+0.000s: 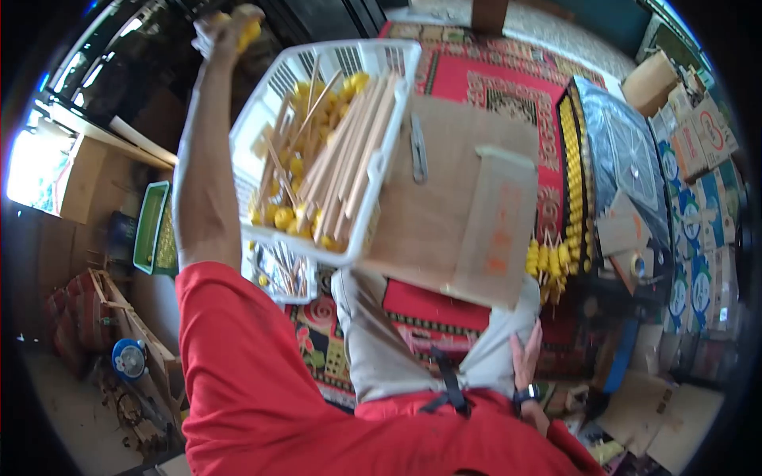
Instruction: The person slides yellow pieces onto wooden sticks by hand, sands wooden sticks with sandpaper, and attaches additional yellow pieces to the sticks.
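Observation:
My left hand [232,33] is raised at the far upper left, beyond the basket. Its fingers look closed around a small yellow piece [249,33], and something white shows at its other side; blur hides the details. Below that arm stands a white plastic basket [403,49], which holds long wooden sticks [349,163] and many yellow pieces [282,217]. On my right thigh rests my right hand [525,358], fingers stretched out and holding nothing. A wooden board [432,230] lies across my knees, with a utility knife [418,149] on it.
A smaller tray [305,295] of sticks sits below the basket. Strung yellow pieces [575,182] line a dark, plastic-covered case [623,135] at right. Cardboard boxes [706,131] are stacked beyond. A green bin [148,230] stands at left, on the patterned carpet's [508,67] far side.

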A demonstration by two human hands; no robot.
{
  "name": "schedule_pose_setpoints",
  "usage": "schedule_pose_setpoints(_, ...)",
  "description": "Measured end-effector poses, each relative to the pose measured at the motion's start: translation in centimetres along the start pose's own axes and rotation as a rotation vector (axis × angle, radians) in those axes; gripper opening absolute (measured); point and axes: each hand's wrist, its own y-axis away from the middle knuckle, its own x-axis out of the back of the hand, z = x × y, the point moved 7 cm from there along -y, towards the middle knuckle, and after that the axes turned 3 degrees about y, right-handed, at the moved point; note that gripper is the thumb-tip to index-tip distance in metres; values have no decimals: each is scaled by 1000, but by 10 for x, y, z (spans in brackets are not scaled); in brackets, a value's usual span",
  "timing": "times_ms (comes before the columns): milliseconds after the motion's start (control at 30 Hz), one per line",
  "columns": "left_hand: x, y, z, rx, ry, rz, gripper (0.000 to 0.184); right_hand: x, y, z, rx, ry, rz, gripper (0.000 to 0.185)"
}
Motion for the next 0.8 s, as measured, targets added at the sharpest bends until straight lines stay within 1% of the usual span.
schedule_pose_setpoints(67,1,52,56,-121,-71,14,67,0,3,4,-33,19,-5,76)
schedule_pose_setpoints(100,-1,86,82,-186,-89,-13,66,-2,2,6,-34,29,-1,76)
schedule_pose_setpoints(167,-27,174,117,-237,-72,-168,63,-5,2,10,-20,46,7,75)
schedule_pose_setpoints(200,-46,223,121,-187,-10,-299,62,-5,4,10,-14,39,6,75)
schedule_pose_setpoints(233,-71,267,91,201,259,-616,64,-5,5,11,-1,33,4,75)
schedule_pose_setpoints(267,-97,317,117,-13,297,-503,71,-4,3,10,19,28,5,74)
schedule_pose_setpoints(300,-120,361,111,220,201,-598,75,-5,4,14,32,58,23,73)
schedule_pose_setpoints(333,-140,393,101,384,193,-653,74,-4,5,13,42,41,14,73)
schedule_pose_setpoints(400,-169,438,48,470,277,-520,70,-2,9,7,60,14,3,73)
schedule_pose_setpoints(433,-170,441,35,220,-60,-427,71,-3,10,11,67,44,12,73)
schedule_pose_setpoints(467,-176,450,7,276,-131,-383,67,-3,11,14,84,66,14,73)
schedule_pose_setpoints(500,-178,453,-18,260,-180,-286,64,-4,10,15,91,74,6,73)
schedule_pose_setpoints(533,-173,452,-23,252,-229,-194,61,-5,11,17,91,84,-5,73)
schedule_pose_setpoints(633,-163,437,-31,292,-181,-149,53,-8,13,12,117,151,13,74)
schedule_pose_setpoints(667,-161,434,-35,201,-264,-104,52,-8,14,8,148,224,49,74)
schedule_pose_setpoints(733,-165,433,-44,20,-423,-16,50,-1,10,-31,216,374,128,75)
schedule_pose_setpoints(800,-161,436,-40,-36,-523,-11,49,3,5,-86,360,348,172,70)
